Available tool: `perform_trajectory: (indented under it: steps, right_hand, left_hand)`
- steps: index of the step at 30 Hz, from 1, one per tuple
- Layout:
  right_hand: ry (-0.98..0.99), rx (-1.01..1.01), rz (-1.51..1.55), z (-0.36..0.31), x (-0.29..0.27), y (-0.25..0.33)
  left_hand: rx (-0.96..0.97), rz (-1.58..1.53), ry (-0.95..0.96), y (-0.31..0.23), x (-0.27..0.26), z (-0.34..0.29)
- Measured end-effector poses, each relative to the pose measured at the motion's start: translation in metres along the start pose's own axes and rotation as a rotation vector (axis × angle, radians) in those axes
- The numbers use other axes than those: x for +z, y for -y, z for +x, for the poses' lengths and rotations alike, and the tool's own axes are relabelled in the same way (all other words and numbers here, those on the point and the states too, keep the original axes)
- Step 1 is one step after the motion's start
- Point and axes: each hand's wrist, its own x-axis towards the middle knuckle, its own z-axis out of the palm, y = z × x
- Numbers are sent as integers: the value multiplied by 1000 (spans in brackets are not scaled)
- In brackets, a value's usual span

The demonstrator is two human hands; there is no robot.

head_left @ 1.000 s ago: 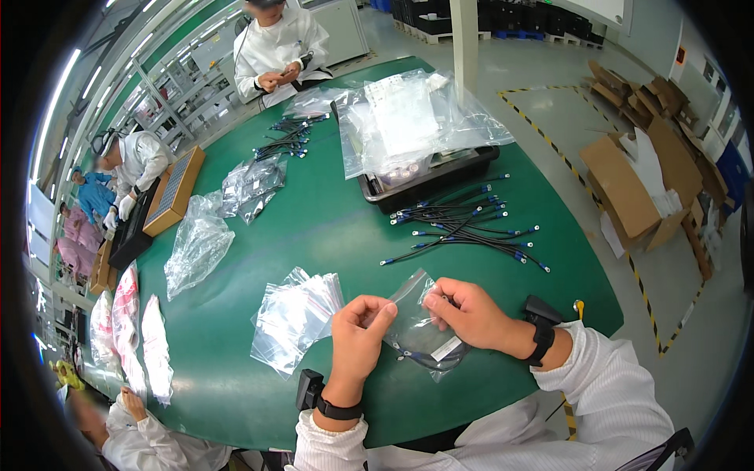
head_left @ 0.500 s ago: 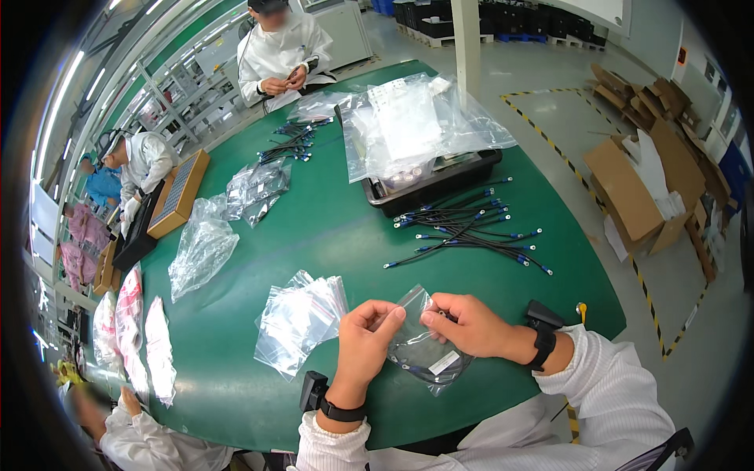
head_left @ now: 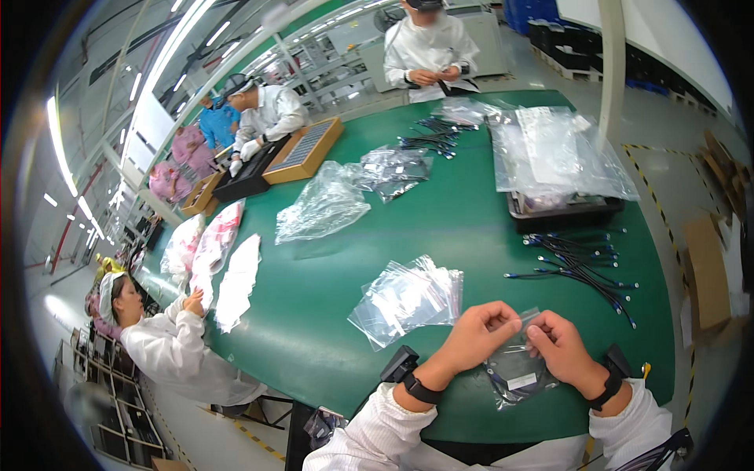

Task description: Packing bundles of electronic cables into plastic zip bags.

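Note:
Between my hands is a clear zip bag (head_left: pixel 512 366) with a coiled black cable inside and a white label on its front. The fingertips of my left hand (head_left: pixel 485 333) are pinched at the bag's upper left edge. Closed on its upper right edge is my right hand (head_left: pixel 562 353), thumb and fingers together. To the left of my hands lies a fanned pile of flat clear zip bags (head_left: pixel 410 301). Several black cables with blue-sleeved ring terminals (head_left: pixel 577 267) are spread on the green table beyond my right hand.
A black tray (head_left: pixel 567 217) heaped with clear bags stands at the back right. Crumpled plastic (head_left: pixel 323 207) and a second cable heap (head_left: pixel 432 139) lie farther off. Co-workers are across the table and at its left. Cardboard boxes (head_left: pixel 711 263) sit on the floor at right.
The view has swung left, so the table sits farther right in it. Both my hands still hold the bag by its top, and the co-worker at the left shows more fully.

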Motion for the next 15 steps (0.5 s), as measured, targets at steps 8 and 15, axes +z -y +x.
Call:
perform_trajectory:
  steps: [8,15]
  right_hand:
    - [-104,-122,8,5,-2,-2]
    - [-48,-97,-23,5,-3,-6]
  left_hand:
    - [-36,-81,160,-2,3,1]
    - [-79,79,122,0,9,1]
